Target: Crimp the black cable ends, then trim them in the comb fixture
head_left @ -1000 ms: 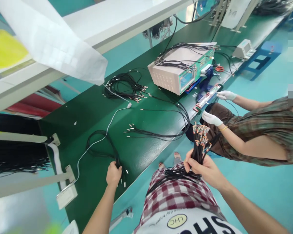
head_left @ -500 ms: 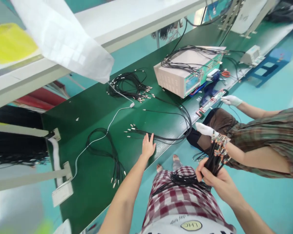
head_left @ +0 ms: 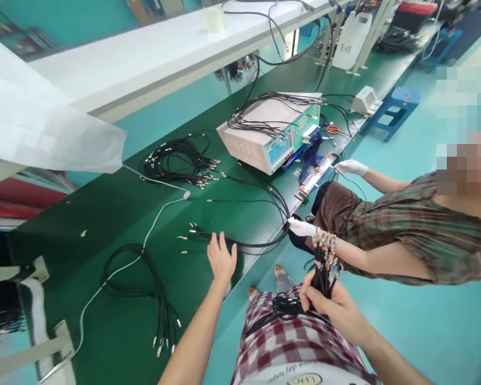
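Note:
My left hand (head_left: 222, 258) is open, its fingers spread on or just above the green table beside a loop of black cables (head_left: 260, 245). The cables' metal ends lie to the left of the fingertips. In front of my lap, my right hand (head_left: 339, 307) is closed around a bundle of black cables (head_left: 324, 270). Its connector ends, with orange and metallic parts, point up, and the rest droops over my checked clothing. A co-worker's white-gloved hand (head_left: 303, 227) is at the right bend of the loop on the table. Whether it grips the cables I cannot tell.
On the green table (head_left: 124, 331) lie a coil of black cables (head_left: 176, 160) and a smaller bundle (head_left: 156, 286). A pale test instrument (head_left: 250, 140) carries more cables. The co-worker's other gloved hand (head_left: 351, 168) is at a fixture (head_left: 316, 176). A white shelf (head_left: 152, 45) runs above.
My view has turned to the right. My left fingers are spread wider near the cables. The co-worker's nearer gloved hand has come closer to the cable loop. My right hand still grips its bundle.

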{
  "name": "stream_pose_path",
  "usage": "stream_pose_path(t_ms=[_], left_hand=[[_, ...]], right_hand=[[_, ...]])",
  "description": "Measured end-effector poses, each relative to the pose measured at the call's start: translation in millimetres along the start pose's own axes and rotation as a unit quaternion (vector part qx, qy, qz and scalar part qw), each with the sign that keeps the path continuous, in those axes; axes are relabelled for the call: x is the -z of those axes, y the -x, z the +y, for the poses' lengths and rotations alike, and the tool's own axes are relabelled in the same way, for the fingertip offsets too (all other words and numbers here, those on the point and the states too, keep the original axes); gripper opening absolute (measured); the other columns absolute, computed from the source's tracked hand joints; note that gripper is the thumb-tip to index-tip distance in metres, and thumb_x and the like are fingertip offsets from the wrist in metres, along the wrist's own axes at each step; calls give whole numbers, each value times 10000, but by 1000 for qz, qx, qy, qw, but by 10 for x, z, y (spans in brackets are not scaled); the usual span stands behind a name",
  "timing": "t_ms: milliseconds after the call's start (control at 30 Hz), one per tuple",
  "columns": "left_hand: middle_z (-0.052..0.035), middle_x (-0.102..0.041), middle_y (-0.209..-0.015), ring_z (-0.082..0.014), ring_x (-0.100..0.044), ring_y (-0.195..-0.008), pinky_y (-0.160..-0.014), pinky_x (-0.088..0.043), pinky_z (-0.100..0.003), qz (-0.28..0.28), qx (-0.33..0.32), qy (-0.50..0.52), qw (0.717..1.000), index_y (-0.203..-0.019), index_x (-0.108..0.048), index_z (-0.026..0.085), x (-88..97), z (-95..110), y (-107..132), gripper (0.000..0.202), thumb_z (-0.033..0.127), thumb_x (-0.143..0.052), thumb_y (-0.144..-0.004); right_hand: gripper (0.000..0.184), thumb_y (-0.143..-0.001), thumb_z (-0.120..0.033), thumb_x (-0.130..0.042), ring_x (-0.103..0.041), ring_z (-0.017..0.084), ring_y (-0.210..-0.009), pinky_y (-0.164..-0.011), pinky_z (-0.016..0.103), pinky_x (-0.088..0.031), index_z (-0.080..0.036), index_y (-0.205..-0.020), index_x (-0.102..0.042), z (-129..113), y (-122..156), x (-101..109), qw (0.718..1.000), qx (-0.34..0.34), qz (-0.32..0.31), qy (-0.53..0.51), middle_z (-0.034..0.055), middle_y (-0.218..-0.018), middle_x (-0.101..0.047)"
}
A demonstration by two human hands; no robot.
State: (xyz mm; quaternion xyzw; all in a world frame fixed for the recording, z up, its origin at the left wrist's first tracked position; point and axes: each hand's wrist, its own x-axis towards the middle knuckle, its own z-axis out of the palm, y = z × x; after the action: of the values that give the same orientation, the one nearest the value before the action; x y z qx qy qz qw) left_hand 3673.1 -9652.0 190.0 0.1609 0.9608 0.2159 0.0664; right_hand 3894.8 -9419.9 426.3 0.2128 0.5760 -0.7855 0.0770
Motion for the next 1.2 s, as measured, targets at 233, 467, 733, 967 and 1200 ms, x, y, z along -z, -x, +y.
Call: stream_pose_path(t_ms=[233,467,733,967,1200], left_hand=[[-244,-399,-1463,-354,-337,-1401,-1155,-258,-546,-32,-8,82,996,-1379,-464,63,337,230,14,560,407,-483,-937],[-64,-641,-1199,-190,-603,-1089,-961,-479,-299,-186,-139,246,941,-1264,-582,242,1117,1261,755,387,456,-515,-948],[11,-498,-826,-111,-439,-779,-764,-381,-221,-305,-133,412,848,-872,-499,165,1571,1467,1275,238,382,-493,-970],[30,-471,-756,-97,-405,-727,-710,-327,-217,-311,-111,423,844,-746,-373,181,1797,1056,1703,330,388,-471,-983],[16,-590,-690,-91,-475,-650,-670,-350,-219,-306,-93,443,838,-698,-391,179,1997,598,2220,363,396,-525,-956]], right_hand=[[270,-991,-432,-513,-347,102,-595,-571,279,-267,-181,-914,-575,-51,-167,62,998,6,-44,38,4,-752,-577],[254,-989,-414,-521,-448,120,-682,-630,273,-324,-177,-913,-575,-86,-358,-29,994,10,-91,57,1,-764,-570],[238,-959,-409,-568,-508,144,-742,-723,292,-414,-174,-920,-569,80,-336,-470,992,10,-126,17,0,-786,-562],[234,-955,-397,-577,-508,138,-737,-718,282,-423,-177,-876,-563,297,-26,-1020,992,26,-123,24,-4,-758,-553],[217,-957,-397,-575,-547,133,-745,-728,270,-459,-186,-908,-583,489,379,-1572,991,23,-131,0,2,-790,-579]])
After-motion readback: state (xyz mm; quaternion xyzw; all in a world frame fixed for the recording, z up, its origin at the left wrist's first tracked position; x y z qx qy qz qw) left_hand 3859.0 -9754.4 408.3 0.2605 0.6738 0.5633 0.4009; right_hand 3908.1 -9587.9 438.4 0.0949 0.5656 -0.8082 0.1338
